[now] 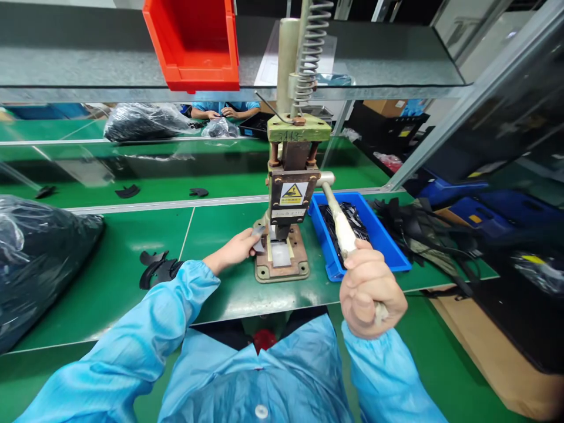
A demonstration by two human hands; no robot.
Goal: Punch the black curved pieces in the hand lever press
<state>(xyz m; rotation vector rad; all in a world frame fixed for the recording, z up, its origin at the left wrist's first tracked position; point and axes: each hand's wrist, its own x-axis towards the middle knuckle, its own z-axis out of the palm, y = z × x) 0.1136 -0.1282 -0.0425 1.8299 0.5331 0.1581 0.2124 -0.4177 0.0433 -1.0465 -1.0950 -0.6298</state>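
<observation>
Currently, the left hand (235, 249) pinches a curved piece (259, 239), partly finger-covered, at the press base plate (300, 252), contact unclear; the right hand (373, 288) clenches the lever handle (337, 218), obscuring some black parts (358, 218) in the blue bin (388, 239). One plastic bag (39, 264) is cropped leftward.

Tabletop (233, 294): green, glossy, catching light | grey shelf (88, 59): raised, beyond tabletop | metal post (478, 97): slanting, right side | floor (423, 352): green

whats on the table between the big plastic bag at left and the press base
In the head view, a small pile of dark curved pieces, then, nearer the press base, the left hand holding a grey piece.
</observation>
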